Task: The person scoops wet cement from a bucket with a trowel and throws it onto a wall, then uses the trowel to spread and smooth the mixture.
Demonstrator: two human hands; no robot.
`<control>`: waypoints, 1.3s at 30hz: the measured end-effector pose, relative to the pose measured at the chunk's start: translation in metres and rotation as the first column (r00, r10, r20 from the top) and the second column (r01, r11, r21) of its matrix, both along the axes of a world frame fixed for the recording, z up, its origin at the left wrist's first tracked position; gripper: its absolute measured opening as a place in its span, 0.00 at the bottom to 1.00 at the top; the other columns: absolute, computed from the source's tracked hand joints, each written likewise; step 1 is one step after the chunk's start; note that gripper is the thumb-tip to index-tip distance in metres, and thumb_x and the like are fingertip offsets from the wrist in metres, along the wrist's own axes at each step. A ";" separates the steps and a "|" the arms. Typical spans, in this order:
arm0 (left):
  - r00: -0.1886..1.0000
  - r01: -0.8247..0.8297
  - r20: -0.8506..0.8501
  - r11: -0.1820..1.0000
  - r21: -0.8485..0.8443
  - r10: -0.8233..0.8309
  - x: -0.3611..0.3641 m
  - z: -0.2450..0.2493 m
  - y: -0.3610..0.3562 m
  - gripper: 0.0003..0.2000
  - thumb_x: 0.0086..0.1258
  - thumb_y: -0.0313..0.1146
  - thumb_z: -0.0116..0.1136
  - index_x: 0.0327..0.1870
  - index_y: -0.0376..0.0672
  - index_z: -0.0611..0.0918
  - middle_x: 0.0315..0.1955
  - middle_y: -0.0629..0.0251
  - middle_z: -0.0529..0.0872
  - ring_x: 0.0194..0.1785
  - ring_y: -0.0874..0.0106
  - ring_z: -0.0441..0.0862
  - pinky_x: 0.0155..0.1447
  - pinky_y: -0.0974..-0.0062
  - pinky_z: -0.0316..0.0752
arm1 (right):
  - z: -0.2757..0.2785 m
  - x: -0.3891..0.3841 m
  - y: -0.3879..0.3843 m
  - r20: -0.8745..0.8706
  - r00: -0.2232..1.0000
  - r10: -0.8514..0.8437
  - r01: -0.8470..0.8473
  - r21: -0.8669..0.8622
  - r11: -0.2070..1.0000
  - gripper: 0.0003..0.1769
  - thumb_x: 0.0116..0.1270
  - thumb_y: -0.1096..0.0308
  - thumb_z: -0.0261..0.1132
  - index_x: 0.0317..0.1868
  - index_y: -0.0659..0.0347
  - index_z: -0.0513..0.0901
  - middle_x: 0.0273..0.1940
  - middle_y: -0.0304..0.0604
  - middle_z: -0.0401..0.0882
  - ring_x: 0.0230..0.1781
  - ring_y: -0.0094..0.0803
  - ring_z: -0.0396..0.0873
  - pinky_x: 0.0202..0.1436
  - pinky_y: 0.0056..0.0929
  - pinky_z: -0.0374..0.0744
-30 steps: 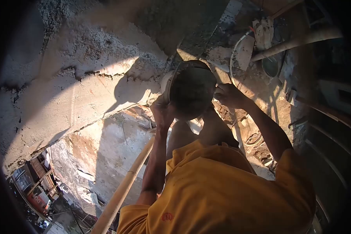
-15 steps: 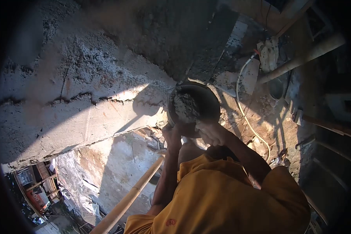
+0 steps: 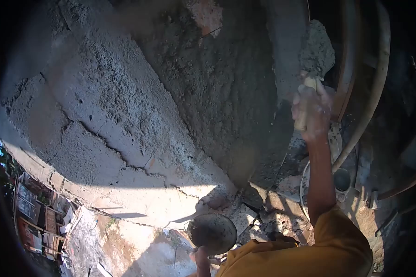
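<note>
My left hand [image 3: 201, 256] is closed on the near rim of a dark, round mortar bowl [image 3: 213, 234], low in the head view. Wet grey mortar lies inside the bowl. Up at the right, my right hand [image 3: 312, 108] grips the pale handle of a trowel [image 3: 301, 119], arm stretched out. A thick lump of grey mortar [image 3: 317, 50] sits beyond my fingers at the trowel's blade end, mostly covering the blade. It is close against the wall strip beside the dark, freshly plastered wall [image 3: 217, 92].
A rough, cracked concrete ledge [image 3: 97, 143] runs across the left side. A bamboo pole [image 3: 372, 99] and a wooden board [image 3: 346, 64] stand close to the right hand. Below them are a bucket [image 3: 341, 179] and a pale hose [image 3: 304, 187]. Bright, rubble-strewn ground shows lower left.
My right hand has left the bowl and reached up to the right, with mortar at the trowel. The bowl and left hand sit lower in view; the view has turned toward the wall.
</note>
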State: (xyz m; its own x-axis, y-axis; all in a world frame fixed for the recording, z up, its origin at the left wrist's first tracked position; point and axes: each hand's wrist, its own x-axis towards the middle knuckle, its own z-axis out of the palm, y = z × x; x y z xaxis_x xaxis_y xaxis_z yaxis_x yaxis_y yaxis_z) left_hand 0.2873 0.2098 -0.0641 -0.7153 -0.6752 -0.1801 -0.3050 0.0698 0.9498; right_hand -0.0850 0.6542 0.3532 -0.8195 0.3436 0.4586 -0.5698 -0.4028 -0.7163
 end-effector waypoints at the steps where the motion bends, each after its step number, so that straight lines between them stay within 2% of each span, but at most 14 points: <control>1: 0.992 0.128 0.049 0.882 -0.453 -0.119 0.026 -0.015 -0.022 0.06 0.61 0.29 0.67 0.31 0.36 0.84 0.25 0.71 0.84 0.25 0.73 0.79 0.31 0.70 0.75 | 0.011 -0.039 0.026 0.139 0.921 -0.365 0.343 0.157 0.926 0.22 0.74 0.62 0.69 0.60 0.70 0.82 0.28 0.43 0.82 0.20 0.32 0.80 0.26 0.33 0.79; 2: 0.945 0.155 0.051 0.304 -0.940 -0.324 0.051 -0.038 -0.055 0.06 0.60 0.29 0.67 0.27 0.38 0.82 0.24 0.71 0.83 0.24 0.71 0.79 0.30 0.67 0.75 | 0.029 -0.077 0.042 0.199 0.698 -0.688 0.611 0.334 0.717 0.20 0.72 0.62 0.71 0.55 0.70 0.84 0.27 0.43 0.83 0.22 0.34 0.82 0.29 0.37 0.80; 3: 0.995 0.098 0.071 0.697 -0.711 -0.068 0.066 -0.035 -0.054 0.06 0.60 0.30 0.67 0.28 0.39 0.83 0.24 0.70 0.83 0.24 0.69 0.79 0.31 0.66 0.75 | 0.052 -0.091 0.039 0.025 0.547 -0.837 0.811 0.232 0.537 0.17 0.70 0.61 0.72 0.49 0.68 0.84 0.27 0.44 0.84 0.23 0.37 0.84 0.31 0.42 0.81; 5: 0.985 -0.011 0.141 0.859 -0.511 0.096 0.075 -0.024 -0.053 0.05 0.61 0.30 0.67 0.29 0.41 0.84 0.24 0.67 0.85 0.26 0.65 0.81 0.32 0.65 0.76 | 0.081 -0.111 0.018 -0.110 0.311 -0.944 0.950 0.071 0.305 0.15 0.67 0.61 0.73 0.42 0.65 0.84 0.26 0.45 0.85 0.26 0.43 0.86 0.34 0.48 0.81; 7: 0.980 0.046 0.185 0.821 -0.569 0.073 0.081 -0.012 -0.054 0.03 0.62 0.31 0.67 0.30 0.43 0.85 0.24 0.64 0.86 0.27 0.61 0.83 0.33 0.63 0.77 | 0.077 -0.143 -0.016 -0.088 0.264 -0.960 0.963 0.071 0.259 0.14 0.64 0.60 0.74 0.40 0.62 0.82 0.26 0.47 0.86 0.27 0.48 0.87 0.34 0.51 0.81; 9: 0.967 0.255 0.228 0.520 -0.815 -0.116 0.076 0.003 -0.051 0.02 0.62 0.32 0.67 0.31 0.45 0.85 0.25 0.61 0.87 0.29 0.57 0.84 0.34 0.62 0.78 | 0.059 -0.217 -0.090 0.064 0.287 -0.956 0.903 0.315 0.293 0.17 0.64 0.56 0.72 0.43 0.62 0.84 0.33 0.57 0.90 0.38 0.61 0.89 0.43 0.59 0.83; 11: 0.930 0.330 0.260 0.277 -0.902 -0.260 0.068 0.013 -0.048 0.02 0.63 0.32 0.66 0.33 0.47 0.86 0.25 0.59 0.88 0.30 0.53 0.86 0.35 0.60 0.78 | 0.015 -0.172 -0.148 -0.218 0.832 -0.510 0.453 0.798 0.398 0.27 0.64 0.52 0.73 0.58 0.60 0.86 0.44 0.62 0.90 0.49 0.61 0.88 0.56 0.56 0.84; 13: 0.993 0.111 0.102 0.767 -0.632 -0.059 0.053 -0.026 -0.040 0.05 0.60 0.30 0.65 0.26 0.40 0.83 0.23 0.67 0.84 0.26 0.68 0.81 0.30 0.67 0.74 | -0.072 -0.059 -0.183 -0.021 0.998 -0.054 0.046 0.848 0.528 0.22 0.66 0.61 0.72 0.59 0.57 0.83 0.38 0.60 0.88 0.43 0.59 0.89 0.48 0.51 0.85; 16: 0.982 -0.191 0.011 0.981 -0.020 0.191 0.002 0.003 0.001 0.09 0.58 0.30 0.62 0.24 0.33 0.81 0.22 0.71 0.82 0.24 0.77 0.77 0.27 0.73 0.70 | -0.228 0.066 -0.174 0.066 0.959 0.276 -0.194 0.863 0.466 0.24 0.68 0.61 0.72 0.63 0.55 0.82 0.37 0.55 0.88 0.37 0.54 0.89 0.43 0.45 0.86; 18: 0.990 -0.143 -0.009 0.989 0.031 0.143 -0.024 0.034 0.030 0.10 0.58 0.31 0.62 0.26 0.30 0.83 0.23 0.70 0.83 0.25 0.78 0.76 0.28 0.74 0.70 | -0.283 0.106 -0.144 0.593 0.755 0.280 -0.564 0.805 -0.185 0.25 0.70 0.53 0.65 0.63 0.55 0.83 0.49 0.59 0.89 0.51 0.52 0.90 0.53 0.50 0.86; 22: 0.983 0.071 0.174 0.993 -0.093 -0.054 -0.072 0.048 0.064 0.11 0.57 0.31 0.63 0.30 0.28 0.87 0.22 0.68 0.86 0.26 0.79 0.78 0.32 0.72 0.74 | -0.411 0.143 -0.096 0.774 0.621 0.125 -0.666 0.605 -0.437 0.24 0.70 0.51 0.63 0.57 0.58 0.86 0.52 0.58 0.89 0.53 0.54 0.88 0.55 0.51 0.86; 25: 0.969 0.203 0.205 0.922 -0.328 -0.141 -0.112 0.063 0.104 0.14 0.58 0.33 0.64 0.32 0.27 0.88 0.22 0.65 0.87 0.28 0.78 0.80 0.35 0.69 0.76 | -0.387 0.159 -0.078 0.991 -0.095 0.098 -0.995 -0.099 0.031 0.18 0.79 0.54 0.64 0.36 0.59 0.83 0.26 0.44 0.82 0.22 0.31 0.80 0.25 0.34 0.78; 31: 0.925 0.305 0.238 0.952 0.003 -0.297 -0.151 0.067 0.148 0.14 0.63 0.35 0.67 0.35 0.28 0.89 0.24 0.67 0.88 0.31 0.81 0.80 0.36 0.71 0.77 | -0.371 0.183 -0.075 0.911 -0.247 0.330 -0.873 -0.357 0.333 0.20 0.80 0.48 0.64 0.41 0.57 0.79 0.20 0.37 0.74 0.15 0.25 0.71 0.19 0.29 0.70; 39: 0.912 0.407 -0.214 0.825 0.391 -0.349 -0.180 0.083 0.166 0.09 0.70 0.29 0.63 0.40 0.31 0.88 0.31 0.72 0.88 0.32 0.83 0.80 0.36 0.80 0.74 | -0.315 0.182 -0.047 0.914 -0.035 0.403 -0.829 -0.252 0.499 0.16 0.80 0.53 0.65 0.41 0.56 0.78 0.18 0.34 0.69 0.12 0.23 0.68 0.16 0.25 0.68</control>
